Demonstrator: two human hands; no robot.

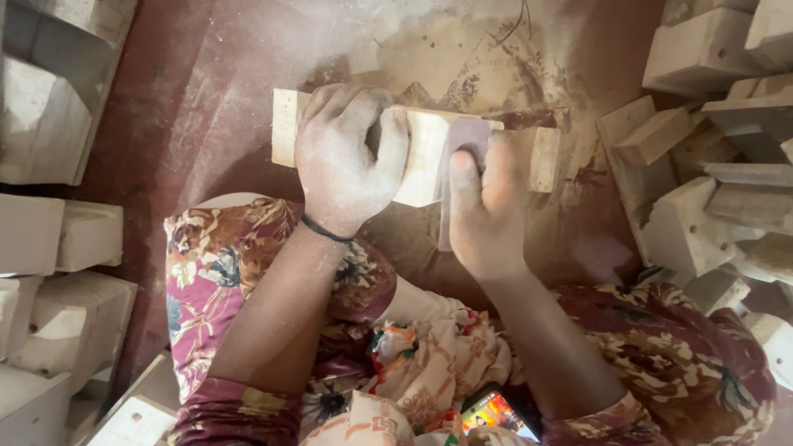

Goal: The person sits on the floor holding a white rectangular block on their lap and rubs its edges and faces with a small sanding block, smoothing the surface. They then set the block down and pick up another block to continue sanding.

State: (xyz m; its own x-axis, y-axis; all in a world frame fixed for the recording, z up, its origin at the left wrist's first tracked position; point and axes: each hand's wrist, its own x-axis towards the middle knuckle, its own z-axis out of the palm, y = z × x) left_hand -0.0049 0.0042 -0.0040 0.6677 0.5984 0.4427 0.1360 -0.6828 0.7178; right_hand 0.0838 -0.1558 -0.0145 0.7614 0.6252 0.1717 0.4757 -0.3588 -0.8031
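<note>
Sanding step: smoothing of a wooden piece looks to be in hand, judging by the abrasive sheet on the wood and the pale dust around it.
Floor: dusty reddish-brown floor [206, 99] fills the middle of the frame, whitened with sawdust toward the top centre.
Block stacks: pale, rough-cut wooden blocks [702, 165] pile up along the right edge, some with small drilled holes; a second group of pale wooden blocks [49, 248] lines the left edge.
Clothing: floral maroon and cream fabric [248, 272] covers the person's lap across the lower half.
Workpiece: long, pale rectangular wooden block [425, 157] lies crosswise in the upper centre, just beyond the knees.
Left hand: dust-covered left hand [347, 157], with a thin black band at the wrist, is clamped over the block's left half, fingers curled over its far edge.
Right hand: right hand [487, 206] presses flat on a greyish-mauve sheet of sandpaper [462, 140], pinning it against the block's right half.
Phone: small lit phone [496, 413] sits at the bottom centre.
Next move: likely calls for firm, even strokes along the grain while the other hand pins the block steady.
</note>
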